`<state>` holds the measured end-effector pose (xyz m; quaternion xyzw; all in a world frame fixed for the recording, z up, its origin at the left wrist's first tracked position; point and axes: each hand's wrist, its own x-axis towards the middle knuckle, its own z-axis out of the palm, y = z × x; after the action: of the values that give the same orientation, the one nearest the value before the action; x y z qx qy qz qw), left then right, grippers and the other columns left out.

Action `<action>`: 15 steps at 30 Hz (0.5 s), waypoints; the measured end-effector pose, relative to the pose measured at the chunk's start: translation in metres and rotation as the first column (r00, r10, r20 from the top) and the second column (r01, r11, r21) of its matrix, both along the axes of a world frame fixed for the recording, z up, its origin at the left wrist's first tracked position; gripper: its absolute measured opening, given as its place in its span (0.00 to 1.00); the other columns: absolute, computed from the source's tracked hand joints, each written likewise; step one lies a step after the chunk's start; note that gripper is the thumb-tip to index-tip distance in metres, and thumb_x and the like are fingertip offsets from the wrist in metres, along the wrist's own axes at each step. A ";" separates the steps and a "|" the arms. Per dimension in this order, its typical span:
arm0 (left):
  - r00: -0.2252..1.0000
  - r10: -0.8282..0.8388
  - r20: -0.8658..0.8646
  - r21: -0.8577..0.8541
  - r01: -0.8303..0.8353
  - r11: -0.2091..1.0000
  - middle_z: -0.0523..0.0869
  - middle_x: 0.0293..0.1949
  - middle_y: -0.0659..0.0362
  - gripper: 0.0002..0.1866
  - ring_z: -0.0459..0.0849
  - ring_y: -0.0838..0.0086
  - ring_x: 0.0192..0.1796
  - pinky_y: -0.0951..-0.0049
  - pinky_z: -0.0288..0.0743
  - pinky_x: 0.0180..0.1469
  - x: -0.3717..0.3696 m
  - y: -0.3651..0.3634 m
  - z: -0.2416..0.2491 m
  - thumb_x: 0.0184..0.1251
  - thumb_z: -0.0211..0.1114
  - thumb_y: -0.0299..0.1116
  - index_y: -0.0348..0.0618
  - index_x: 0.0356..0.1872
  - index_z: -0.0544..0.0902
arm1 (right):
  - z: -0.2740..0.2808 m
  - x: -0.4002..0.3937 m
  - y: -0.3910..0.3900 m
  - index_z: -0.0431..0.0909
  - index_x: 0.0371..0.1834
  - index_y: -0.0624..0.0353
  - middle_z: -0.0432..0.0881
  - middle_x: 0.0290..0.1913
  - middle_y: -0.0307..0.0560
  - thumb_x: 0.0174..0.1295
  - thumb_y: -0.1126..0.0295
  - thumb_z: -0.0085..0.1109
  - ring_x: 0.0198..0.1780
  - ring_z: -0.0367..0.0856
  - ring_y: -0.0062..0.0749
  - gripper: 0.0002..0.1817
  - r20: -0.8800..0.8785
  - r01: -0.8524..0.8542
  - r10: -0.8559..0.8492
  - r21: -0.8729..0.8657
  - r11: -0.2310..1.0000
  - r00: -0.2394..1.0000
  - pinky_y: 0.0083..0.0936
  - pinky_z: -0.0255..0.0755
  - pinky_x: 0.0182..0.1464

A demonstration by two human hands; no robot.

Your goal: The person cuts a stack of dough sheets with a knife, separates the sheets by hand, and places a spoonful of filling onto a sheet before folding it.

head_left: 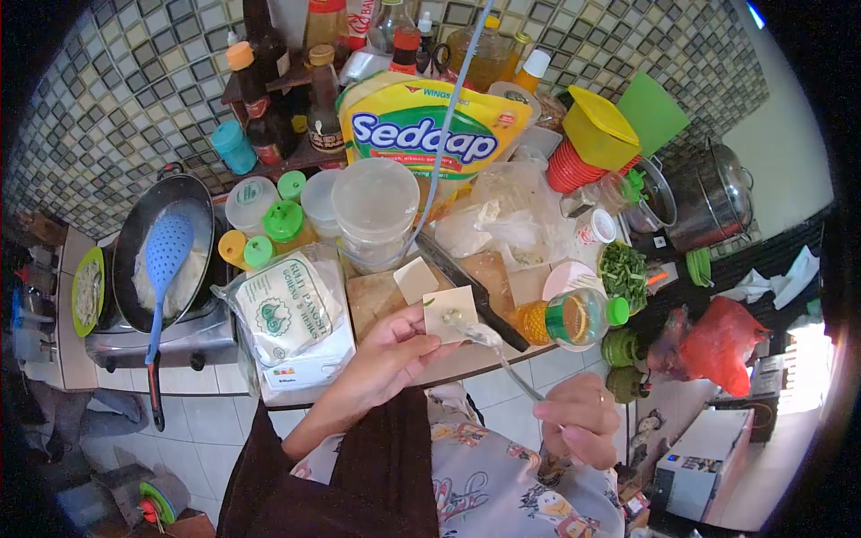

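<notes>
My left hand (395, 354) holds a square pale wrapper (451, 316) by its lower left corner, with a small wet dab of filling on it. My right hand (578, 421) grips the handle of a metal spoon (520, 381). The spoon's bowl, with some whitish filling on it, is at the wrapper's right edge. Another wrapper (416, 280) lies on the wooden board (372, 300) just behind. A knife with a black handle (493, 318) lies across the board, beyond the spoon.
A pan (126, 215) with a blue slotted spatula (169, 247) is on the stove at the left. Near the board are a wrapper pack (285, 305), an oil bottle (574, 318), chopped greens (623, 273), a plastic tub (375, 202) and a yellow pouch (430, 125).
</notes>
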<state>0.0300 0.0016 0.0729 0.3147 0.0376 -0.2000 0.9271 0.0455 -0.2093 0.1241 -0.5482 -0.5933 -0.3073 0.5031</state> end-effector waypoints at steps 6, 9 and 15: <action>1.000 -0.002 0.004 0.006 0.001 1.000 0.73 0.52 0.51 0.21 0.74 0.68 0.54 0.72 0.68 0.58 0.000 0.000 -0.001 0.59 0.50 0.18 0.32 0.56 0.64 | 0.002 0.004 -0.002 0.63 0.42 0.64 0.75 0.33 0.71 0.49 0.75 0.47 0.15 0.71 0.31 0.15 -0.039 -0.037 0.034 -0.067 0.997 0.999 0.23 0.68 0.11; 1.000 0.012 -0.023 0.012 -0.012 1.000 0.73 0.52 0.51 0.21 0.74 0.68 0.54 0.72 0.68 0.58 0.000 0.000 0.001 0.59 0.50 0.18 0.31 0.55 0.64 | 0.001 0.010 0.002 0.64 0.41 0.66 0.75 0.33 0.71 0.50 0.74 0.48 0.14 0.70 0.30 0.14 0.006 -0.006 0.006 0.008 1.000 1.000 0.22 0.67 0.11; 0.999 0.025 -0.022 0.014 -0.025 1.000 0.74 0.51 0.51 0.19 0.74 0.68 0.54 0.71 0.68 0.58 -0.001 0.001 0.000 0.60 0.49 0.18 0.30 0.54 0.65 | -0.005 0.007 0.011 0.63 0.38 0.59 0.77 0.23 0.49 0.63 0.68 0.43 0.13 0.70 0.25 0.07 -0.084 0.204 -0.207 -0.048 0.978 0.975 0.17 0.63 0.13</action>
<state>0.0290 0.0025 0.0726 0.3181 0.0533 -0.1917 0.9269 0.0528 -0.1987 0.1188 -0.6293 -0.5166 -0.3214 0.4835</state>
